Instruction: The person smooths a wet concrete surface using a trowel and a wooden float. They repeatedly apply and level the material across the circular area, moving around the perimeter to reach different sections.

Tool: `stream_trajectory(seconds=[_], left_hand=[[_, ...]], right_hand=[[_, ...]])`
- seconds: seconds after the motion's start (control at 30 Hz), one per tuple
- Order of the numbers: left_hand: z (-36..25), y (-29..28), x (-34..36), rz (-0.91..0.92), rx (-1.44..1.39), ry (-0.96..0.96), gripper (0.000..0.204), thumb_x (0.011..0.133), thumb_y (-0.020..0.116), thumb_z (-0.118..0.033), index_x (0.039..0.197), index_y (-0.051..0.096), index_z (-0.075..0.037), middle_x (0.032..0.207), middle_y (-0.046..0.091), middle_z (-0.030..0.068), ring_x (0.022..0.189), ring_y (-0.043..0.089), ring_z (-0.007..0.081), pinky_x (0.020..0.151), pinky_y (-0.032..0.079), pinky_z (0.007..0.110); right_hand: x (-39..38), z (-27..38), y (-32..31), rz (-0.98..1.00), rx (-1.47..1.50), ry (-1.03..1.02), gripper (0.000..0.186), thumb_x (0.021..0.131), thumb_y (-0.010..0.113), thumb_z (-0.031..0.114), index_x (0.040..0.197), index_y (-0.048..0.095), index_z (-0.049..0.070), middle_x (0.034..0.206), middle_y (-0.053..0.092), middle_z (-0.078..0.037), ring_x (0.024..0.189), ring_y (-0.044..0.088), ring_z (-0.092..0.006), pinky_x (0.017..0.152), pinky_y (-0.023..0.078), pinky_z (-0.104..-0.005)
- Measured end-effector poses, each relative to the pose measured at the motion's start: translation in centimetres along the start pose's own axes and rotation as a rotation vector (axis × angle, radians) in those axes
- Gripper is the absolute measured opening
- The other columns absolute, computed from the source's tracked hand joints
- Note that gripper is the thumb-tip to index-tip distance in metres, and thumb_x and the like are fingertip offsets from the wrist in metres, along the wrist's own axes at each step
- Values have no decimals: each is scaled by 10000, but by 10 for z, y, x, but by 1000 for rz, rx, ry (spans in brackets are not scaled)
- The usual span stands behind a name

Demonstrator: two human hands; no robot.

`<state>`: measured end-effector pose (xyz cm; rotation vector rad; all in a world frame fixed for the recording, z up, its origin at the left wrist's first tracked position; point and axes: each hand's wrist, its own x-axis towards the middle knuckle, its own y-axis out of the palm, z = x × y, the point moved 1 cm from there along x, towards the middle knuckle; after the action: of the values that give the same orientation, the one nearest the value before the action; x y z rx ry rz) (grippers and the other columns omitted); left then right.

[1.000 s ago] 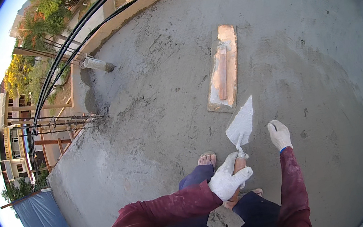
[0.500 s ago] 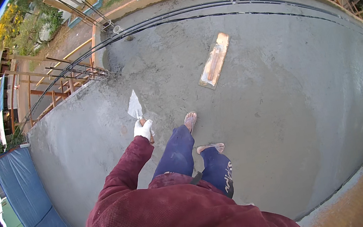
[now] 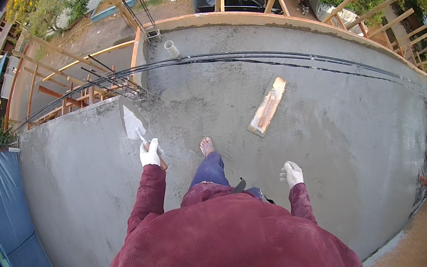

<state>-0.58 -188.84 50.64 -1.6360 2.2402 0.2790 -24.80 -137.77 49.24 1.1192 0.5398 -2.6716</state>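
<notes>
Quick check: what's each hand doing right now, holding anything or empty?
Left hand: closed around the handle of a trowel.
Right hand: empty, fingers loosely open, touching nothing.

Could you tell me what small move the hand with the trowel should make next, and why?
Probably lower the trowel flat onto the grey slab just ahead. The left hand holds it raised, blade pointing toward the slab's far edge, while the right hand hangs free and the wooden float lies apart.
</notes>
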Motion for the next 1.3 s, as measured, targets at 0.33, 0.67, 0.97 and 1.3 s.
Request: stream_trajectory(seconds=[0.33,0.67,0.97,1.3], left_hand=[[-100,205,-19,670,-105,194,364,1105,500,-292,1359,560,-37,1197,643,42,1124,573,142,1047,431,313],[-181,183,39,1017,163,66,565,1002,684,-377,1430,556,-30,1371,644,144,1285,585,213,1091,450,346],[-277,-56,310,-423,383,500,903,810,897,-386,1473,457,42,1441,550,251,1288,573,313,1093,459,411],[-242,-23,462,-547,257,312,951,867,842,-422,1541,373,56,1507,525,225,1325,551,310,1101,439,417]], right_hand=[[-86,243,262,586,-181,-787,683,932,686,243,1537,445,36,1372,614,-133,1167,641,-184,902,552,-291],[-72,297,222,260,238,-424,478,856,593,84,1318,521,-12,814,574,-67,577,565,-145,522,540,-325],[20,305,151,-95,508,-418,408,963,635,146,1326,459,81,867,580,-41,680,576,-160,626,556,-390],[109,358,159,-190,393,-127,313,1012,632,365,1195,541,128,893,568,-19,668,552,-143,591,507,-353]])
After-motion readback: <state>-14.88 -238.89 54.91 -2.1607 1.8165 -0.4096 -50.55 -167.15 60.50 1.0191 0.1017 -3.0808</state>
